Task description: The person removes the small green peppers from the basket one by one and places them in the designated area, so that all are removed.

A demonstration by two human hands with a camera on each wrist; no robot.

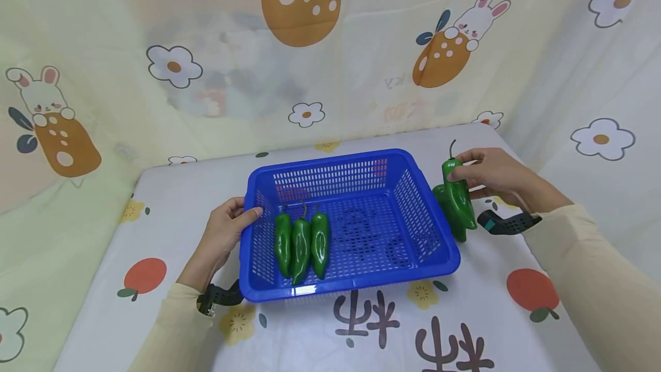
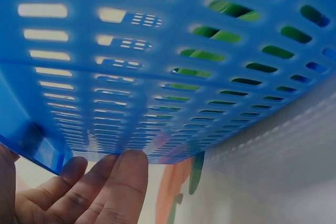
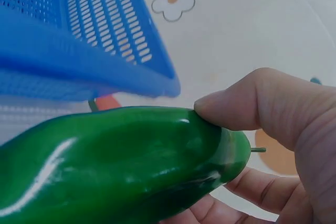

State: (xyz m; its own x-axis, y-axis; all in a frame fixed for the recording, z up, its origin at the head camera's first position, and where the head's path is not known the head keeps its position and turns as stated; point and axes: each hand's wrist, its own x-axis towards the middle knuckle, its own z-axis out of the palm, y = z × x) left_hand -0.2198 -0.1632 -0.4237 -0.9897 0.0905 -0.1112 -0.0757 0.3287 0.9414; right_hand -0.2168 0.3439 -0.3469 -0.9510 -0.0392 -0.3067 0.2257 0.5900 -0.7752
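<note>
A blue plastic basket (image 1: pixel 356 286) with slotted walls sits in the middle of the head view. Three green chili peppers (image 1: pixel 301 248) lie side by side in its left half, stems toward the back. My left hand (image 1: pixel 223 228) grips the basket's left rim, thumb over the edge; in the left wrist view, fingers (image 2: pixel 131 177) show by the slotted wall. Just outside the basket's right end, my right hand (image 1: pixel 493 177) pinches a green chili pepper (image 1: pixel 457 191) near its stem end. Another green pepper (image 1: pixel 455 225) shows partly behind it; what supports that one is hidden.
A white printed cloth (image 1: pixel 175 234) covers the table beneath the basket. Behind it hangs a pale curtain (image 1: pixel 232 90) with rabbit and flower prints, and a similar sheet closes the right side. Dark bands circle both wrists.
</note>
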